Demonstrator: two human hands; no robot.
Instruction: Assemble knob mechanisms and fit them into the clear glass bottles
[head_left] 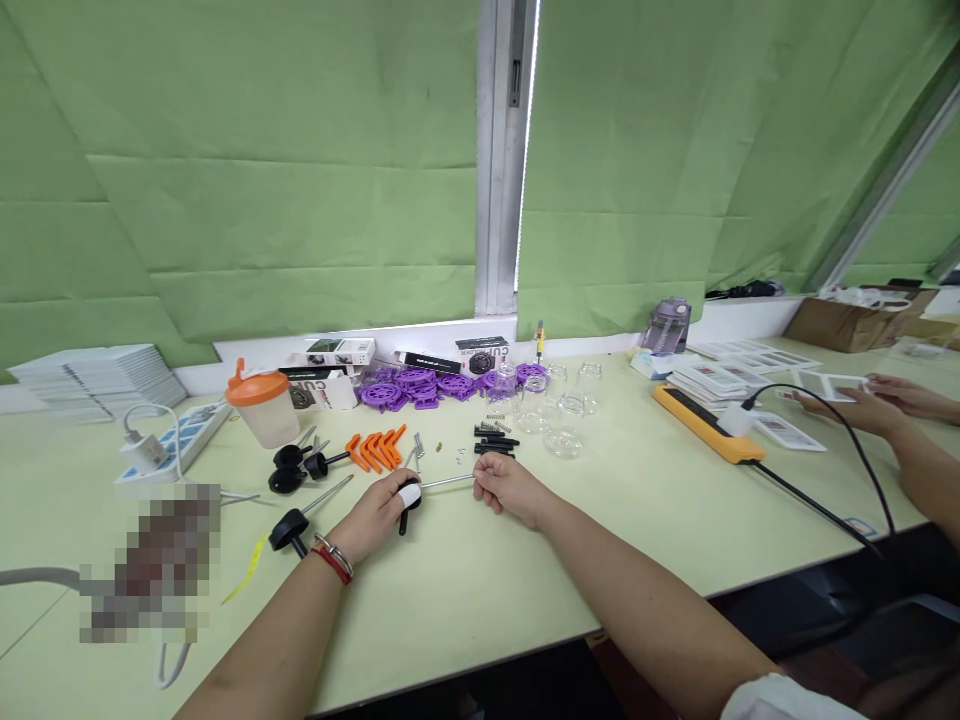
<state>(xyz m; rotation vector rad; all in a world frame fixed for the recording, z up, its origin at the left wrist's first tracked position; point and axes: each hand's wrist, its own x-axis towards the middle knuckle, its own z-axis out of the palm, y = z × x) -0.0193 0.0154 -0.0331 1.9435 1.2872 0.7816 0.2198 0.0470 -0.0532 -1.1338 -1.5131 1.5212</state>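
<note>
My left hand (382, 515) is closed around a black plastic part (406, 518), with something white wrapped on its thumb. A thin metal rod (448, 482) runs from that part to my right hand (501, 486), whose fingers pinch its far end. Left of my hands lie black knob-like pieces (289, 532), some with metal rods. Orange angled pieces (376, 450) sit in a row beyond my left hand. Black tubes (495, 443) and small springs (496, 422) lie just past my right hand. Small metal pins (418, 446) rest between them.
Purple plastic parts (420, 388), clear cups (562, 410) and boxes (330, 392) line the back. An orange-lidded cup (264, 405) and white power strip (199, 438) stand left. At right are an orange power strip (705, 425) and another person's hands (862, 405) holding a white frame.
</note>
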